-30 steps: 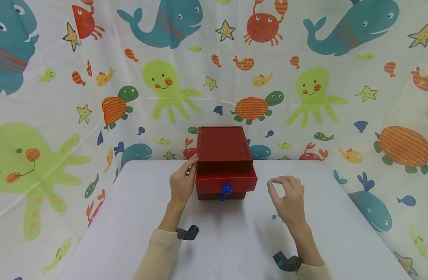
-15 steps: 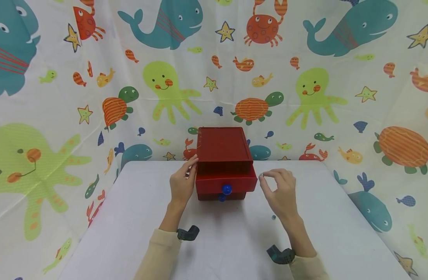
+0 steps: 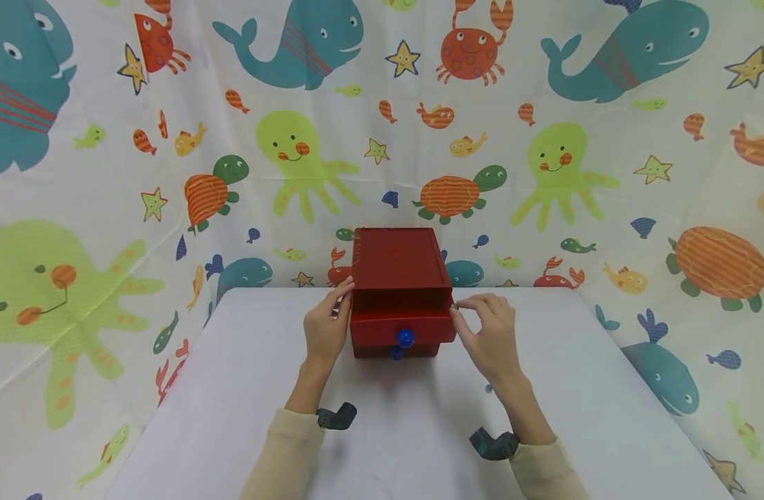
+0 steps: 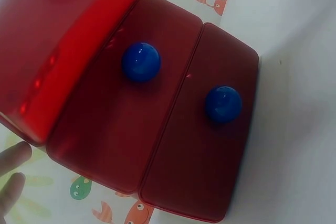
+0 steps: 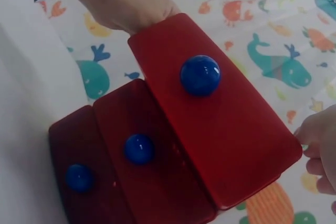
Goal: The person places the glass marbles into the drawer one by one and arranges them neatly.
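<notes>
A small red chest of drawers (image 3: 397,258) with round blue knobs stands on the white table, its top drawer (image 3: 382,329) pulled out. My left hand (image 3: 324,330) touches the chest's left side, with the fingers fairly straight along it. At the drawer's right front corner, my right hand (image 3: 488,333) pinches a tiny greenish bead-like thing (image 3: 455,306) between thumb and index finger. The right wrist view shows those fingertips beside the corner, the little piece mostly hidden. The two lower drawers (image 4: 115,108) are closed in the left wrist view.
A small bluish bead-like piece (image 3: 489,389) lies on the white table (image 3: 232,417), near my right wrist. Behind the chest hangs a cloth (image 3: 332,173) printed with sea animals.
My right hand has moved left with the tiny bead-like thing, from beside the chest to the top drawer's right corner. My left hand stays at the chest's side.
</notes>
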{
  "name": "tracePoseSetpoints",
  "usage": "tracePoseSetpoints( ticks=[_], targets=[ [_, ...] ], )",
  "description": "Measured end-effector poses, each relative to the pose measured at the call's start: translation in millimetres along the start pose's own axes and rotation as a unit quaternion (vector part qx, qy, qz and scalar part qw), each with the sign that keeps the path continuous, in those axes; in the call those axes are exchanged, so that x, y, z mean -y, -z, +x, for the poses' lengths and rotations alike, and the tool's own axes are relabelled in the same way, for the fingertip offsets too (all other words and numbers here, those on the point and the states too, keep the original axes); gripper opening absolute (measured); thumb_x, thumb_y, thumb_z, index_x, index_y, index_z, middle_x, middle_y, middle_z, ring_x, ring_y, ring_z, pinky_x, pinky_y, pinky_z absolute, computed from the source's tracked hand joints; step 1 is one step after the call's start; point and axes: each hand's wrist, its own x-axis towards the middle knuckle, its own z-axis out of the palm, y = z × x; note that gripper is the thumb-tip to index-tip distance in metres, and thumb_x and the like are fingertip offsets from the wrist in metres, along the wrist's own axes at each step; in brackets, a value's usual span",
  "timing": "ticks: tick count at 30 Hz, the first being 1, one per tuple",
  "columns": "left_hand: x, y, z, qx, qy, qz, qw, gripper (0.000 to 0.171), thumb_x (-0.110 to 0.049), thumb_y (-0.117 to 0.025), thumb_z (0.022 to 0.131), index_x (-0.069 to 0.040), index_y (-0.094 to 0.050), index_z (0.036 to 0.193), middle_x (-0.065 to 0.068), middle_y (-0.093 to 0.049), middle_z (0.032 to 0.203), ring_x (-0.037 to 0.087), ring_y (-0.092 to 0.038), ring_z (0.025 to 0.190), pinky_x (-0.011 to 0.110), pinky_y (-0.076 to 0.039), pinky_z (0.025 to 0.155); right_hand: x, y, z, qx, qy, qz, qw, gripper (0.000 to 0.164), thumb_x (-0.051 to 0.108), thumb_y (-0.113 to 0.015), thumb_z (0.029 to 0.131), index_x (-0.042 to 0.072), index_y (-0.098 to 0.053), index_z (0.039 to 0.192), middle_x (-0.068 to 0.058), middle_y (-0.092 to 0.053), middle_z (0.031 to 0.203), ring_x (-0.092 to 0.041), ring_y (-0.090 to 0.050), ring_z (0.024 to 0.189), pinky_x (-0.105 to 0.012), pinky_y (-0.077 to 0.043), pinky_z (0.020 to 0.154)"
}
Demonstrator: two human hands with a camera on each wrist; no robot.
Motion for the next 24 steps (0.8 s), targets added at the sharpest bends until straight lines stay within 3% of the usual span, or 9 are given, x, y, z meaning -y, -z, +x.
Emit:
tracePoseSetpoints(
  ticks=[13, 24],
  targets=[
    [-2.9, 1.2, 0.0, 0.001, -0.002, 0.011, 0.9999, 0.027, -0.017, -0.065, 0.098, -0.011, -0.072, 0.123, 0.002, -0.072, 0.126, 0.021, -0.076, 0.089, 0.032, -0.062, 0.065, -0.5, -3.6, 6.0, 0.014, 0.002, -0.006, 1.0, 0.023, 0.016, -0.08, 0.083, 0.004, -0.074, 0.102, -0.011, -0.07, 0.103, -0.024, -0.059, 0.095, -0.043, -0.047, 0.082],
    [-1.4, 0.4, 0.1, -0.005, -0.006, 0.009, 0.9999, 0.026, -0.015, -0.066, 0.097, -0.012, -0.072, 0.122, 0.002, -0.073, 0.125, 0.021, -0.075, 0.083, 0.029, -0.061, 0.064, -0.5, -3.5, 7.3, 0.016, 0.008, -0.012, 1.0, 0.025, 0.017, -0.082, 0.082, 0.003, -0.075, 0.102, -0.012, -0.07, 0.101, -0.026, -0.06, 0.095, -0.042, -0.047, 0.08]
  ],
)
